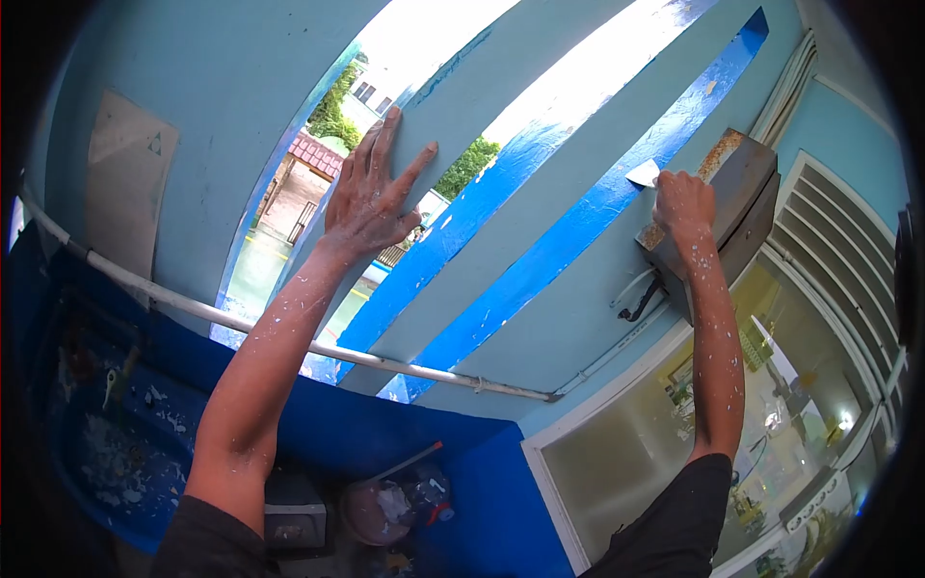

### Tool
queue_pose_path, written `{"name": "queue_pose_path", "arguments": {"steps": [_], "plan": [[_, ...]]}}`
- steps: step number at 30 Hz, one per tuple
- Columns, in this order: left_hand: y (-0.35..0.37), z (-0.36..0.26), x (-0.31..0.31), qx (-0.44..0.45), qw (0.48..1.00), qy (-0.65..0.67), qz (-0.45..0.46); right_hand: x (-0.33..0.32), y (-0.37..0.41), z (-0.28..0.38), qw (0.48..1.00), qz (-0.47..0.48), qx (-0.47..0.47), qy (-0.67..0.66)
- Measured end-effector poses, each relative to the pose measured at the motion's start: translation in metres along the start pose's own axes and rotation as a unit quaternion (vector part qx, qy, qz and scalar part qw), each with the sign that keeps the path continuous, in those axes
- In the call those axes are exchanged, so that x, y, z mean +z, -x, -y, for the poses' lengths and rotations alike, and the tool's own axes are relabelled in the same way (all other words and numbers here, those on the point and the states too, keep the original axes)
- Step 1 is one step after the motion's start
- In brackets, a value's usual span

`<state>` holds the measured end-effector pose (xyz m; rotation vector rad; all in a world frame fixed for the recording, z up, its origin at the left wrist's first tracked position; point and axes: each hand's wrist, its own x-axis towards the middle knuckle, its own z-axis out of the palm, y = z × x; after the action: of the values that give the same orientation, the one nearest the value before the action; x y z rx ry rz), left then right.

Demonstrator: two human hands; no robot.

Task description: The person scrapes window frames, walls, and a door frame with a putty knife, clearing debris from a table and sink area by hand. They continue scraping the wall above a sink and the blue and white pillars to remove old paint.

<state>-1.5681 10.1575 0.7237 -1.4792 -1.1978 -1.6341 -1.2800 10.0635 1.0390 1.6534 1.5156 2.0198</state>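
My right hand point(685, 204) is closed round the handle of a putty knife, or scraper point(644, 173). Its pale blade rests against the blue inner face of a slanted wall slot point(578, 226), where the paint has chipped in places. The handle is hidden in my fist. My left hand point(371, 193) lies with fingers spread on the grey-blue wall strip point(424, 125) between two openings. Nothing is held in it. White paint flecks dot both forearms.
A white pipe point(424, 369) crosses the wall below the slots. A rusty metal box point(737, 212) is mounted right of my right hand, above a window point(617, 453). Lower left, a blue basin point(116, 453) holds paint flakes. A bucket point(371, 511) stands below.
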Motion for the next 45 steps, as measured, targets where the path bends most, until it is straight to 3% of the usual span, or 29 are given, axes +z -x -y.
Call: {"name": "queue_pose_path", "arguments": {"steps": [11, 14, 15, 18, 19, 25, 28, 32, 35, 41, 45], "plan": [[0.001, 0.004, 0.002, 0.015, 1.0, 0.007, 0.001, 0.035, -0.062, 0.021, 1.0, 0.019, -0.019, -0.005], [-0.001, 0.004, 0.0, 0.014, 1.0, 0.011, -0.008, 0.033, -0.039, 0.024, 0.992, 0.016, -0.081, -0.095], [0.0, 0.002, 0.0, 0.014, 1.0, 0.016, -0.011, 0.029, -0.036, 0.017, 0.978, 0.077, -0.114, -0.159], [0.0, 0.001, -0.001, 0.004, 1.0, 0.017, 0.006, 0.034, -0.04, -0.005, 0.996, 0.029, 0.039, -0.077], [-0.001, 0.0, -0.002, 0.002, 1.0, 0.02, 0.001, 0.047, -0.041, -0.016, 0.994, -0.041, 0.065, -0.076], [-0.002, 0.001, -0.004, -0.001, 1.0, 0.029, -0.001, 0.05, -0.017, -0.032, 0.996, -0.033, -0.02, -0.084], [-0.001, -0.002, -0.006, 0.001, 1.0, 0.023, 0.006, 0.054, -0.03, -0.04, 0.998, -0.019, 0.062, -0.023], [-0.002, -0.002, -0.007, -0.004, 1.0, 0.013, 0.006, 0.05, -0.02, -0.032, 0.996, -0.033, -0.033, -0.074], [-0.002, -0.003, -0.01, -0.002, 1.0, 0.028, 0.013, 0.041, -0.028, -0.031, 0.995, -0.003, 0.078, -0.054], [-0.001, -0.002, -0.009, 0.0, 1.0, 0.016, 0.016, 0.007, -0.008, 0.012, 0.994, 0.104, 0.024, -0.031], [-0.003, 0.0, -0.009, 0.003, 1.0, 0.026, 0.017, 0.01, -0.053, -0.023, 0.994, 0.07, 0.067, -0.044]]}}
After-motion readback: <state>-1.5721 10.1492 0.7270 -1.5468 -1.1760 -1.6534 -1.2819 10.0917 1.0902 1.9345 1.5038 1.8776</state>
